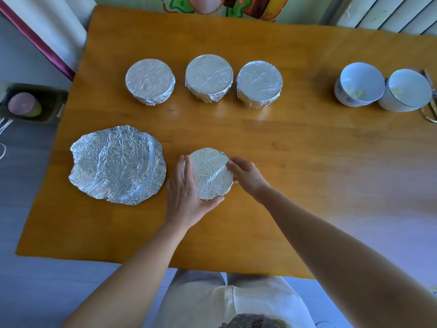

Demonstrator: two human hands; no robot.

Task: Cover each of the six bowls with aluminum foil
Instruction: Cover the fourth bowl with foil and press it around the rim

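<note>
A foil-covered bowl (210, 175) stands near the front middle of the wooden table (295, 150). My left hand (186, 197) cups its left and near side, thumb curled under the front rim. My right hand (246, 176) grips its right rim, fingertips on the foil top. Three more foil-covered bowls stand in a row at the back: left (149, 81), middle (209, 76), right (259, 84). Two uncovered white bowls (359, 84) (408, 89) sit touching at the far right. A stack of loose crumpled foil sheets (117, 164) lies flat at the left.
A dark tray with a purple round object (23, 104) sits on the floor left of the table. Cords (431, 107) lie by the table's right edge, behind the uncovered bowls. A radiator (387, 13) stands at the back right.
</note>
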